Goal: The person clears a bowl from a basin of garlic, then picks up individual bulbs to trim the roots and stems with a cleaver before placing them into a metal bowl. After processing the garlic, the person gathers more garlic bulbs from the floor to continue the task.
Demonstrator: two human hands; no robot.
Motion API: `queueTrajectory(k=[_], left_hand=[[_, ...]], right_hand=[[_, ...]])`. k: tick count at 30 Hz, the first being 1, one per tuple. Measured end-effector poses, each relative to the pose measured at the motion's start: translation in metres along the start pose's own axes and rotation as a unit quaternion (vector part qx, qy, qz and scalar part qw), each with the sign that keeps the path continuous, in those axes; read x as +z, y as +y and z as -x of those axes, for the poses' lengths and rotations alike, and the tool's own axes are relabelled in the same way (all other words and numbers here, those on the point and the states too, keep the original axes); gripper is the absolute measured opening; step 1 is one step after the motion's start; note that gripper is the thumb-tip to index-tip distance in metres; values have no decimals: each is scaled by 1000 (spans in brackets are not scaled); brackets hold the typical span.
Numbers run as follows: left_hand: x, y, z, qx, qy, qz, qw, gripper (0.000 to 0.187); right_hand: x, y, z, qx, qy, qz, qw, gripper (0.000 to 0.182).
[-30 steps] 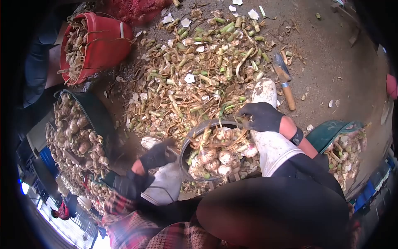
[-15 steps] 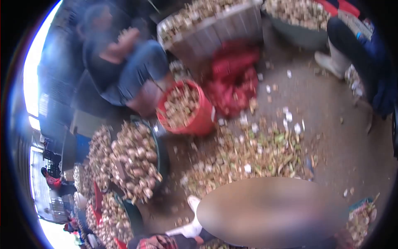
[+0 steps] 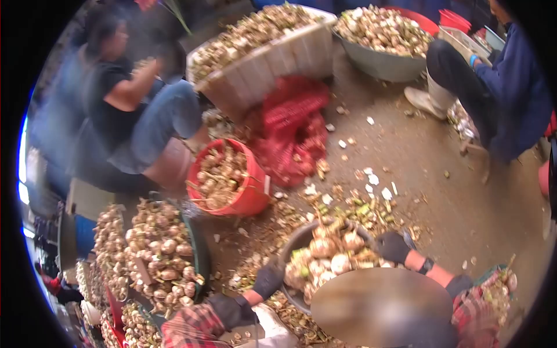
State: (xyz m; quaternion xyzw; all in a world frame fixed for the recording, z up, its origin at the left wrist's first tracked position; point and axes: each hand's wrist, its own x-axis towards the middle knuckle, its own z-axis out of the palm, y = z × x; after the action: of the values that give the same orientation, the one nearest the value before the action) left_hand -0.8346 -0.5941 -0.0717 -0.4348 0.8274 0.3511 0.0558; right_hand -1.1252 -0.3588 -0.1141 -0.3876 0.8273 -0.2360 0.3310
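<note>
A round grey basin full of garlic bulbs is low in the view, over the littered floor. My left hand, in a dark glove, grips its left rim. At the upper right rim, my right hand, also dark-gloved, is closed on the edge; its fingertips are partly hidden. A blurred oval covers the basin's lower right part. Garlic stems and peel lie on the floor beyond the basin.
Garlic fills a green tub at left, a red bucket, a white crate and a grey tub. A red mesh sack lies centrally. People sit at upper left and right.
The garlic-filled basin and both my gloved hands at its rim have come into view. The camera view has shifted, so the bucket, sack and crate appear farther left.
</note>
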Motion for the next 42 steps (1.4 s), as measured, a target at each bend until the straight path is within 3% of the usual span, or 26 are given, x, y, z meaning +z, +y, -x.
queueTrajectory(k=[1,3,7,11,16,19,22,27,33,39,42], left_hand=[[-7,14,-14,8,10,9,1000,29],[-15,18,-43,93,14,120,988,27],[-50,52,-63,49,-30,118,991,26],[-85,78,-64,69,-23,161,984,24],[-140,141,-41,16,-10,158,987,22],[-166,174,-23,25,26,198,980,24],[-187,206,-2,-31,7,166,986,29],[-209,270,47,-4,8,171,985,29],[-240,370,79,-102,-26,201,974,32],[-258,400,57,-45,24,212,976,34],[-288,412,32,-85,17,221,971,36]], right_hand=[[-11,-7,-4,-12,59,-21,998,33],[-28,-7,-21,-3,37,-39,999,33],[-80,-39,-43,38,-1,-10,999,35],[-130,-73,-52,-4,23,13,1000,37],[-199,-122,-43,34,-32,5,999,34],[-232,-138,-32,30,-44,10,999,30],[-275,-156,-5,43,-60,0,997,33],[-359,-176,44,78,-108,26,991,40],[-462,-204,68,86,-138,84,983,43],[-506,-215,26,90,-159,98,978,47],[-516,-229,-14,94,-145,82,981,45]])
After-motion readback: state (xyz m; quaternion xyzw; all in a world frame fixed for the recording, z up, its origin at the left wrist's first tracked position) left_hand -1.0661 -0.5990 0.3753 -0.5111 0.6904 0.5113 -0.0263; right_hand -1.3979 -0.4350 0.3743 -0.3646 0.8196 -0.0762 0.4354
